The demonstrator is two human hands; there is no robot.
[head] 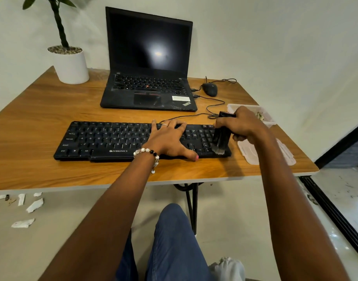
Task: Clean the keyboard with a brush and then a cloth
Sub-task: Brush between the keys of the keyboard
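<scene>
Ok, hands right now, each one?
Left hand: open, fingers spread flat on the keyboard.
Right hand: gripping the brush, bristles on the keys.

We see a wooden table [42, 122]. A black laptop [148, 63] stands open on it, and its screen is dark. A black mouse [210, 89] lies just beside the laptop, on the right. A plant in a white pot [70, 64] stands at the far left corner. A clear plastic box [261, 116] sits near the right edge, and its lid [253, 153] lies close by. Bits of white paper [34, 205] lie on the floor.
</scene>
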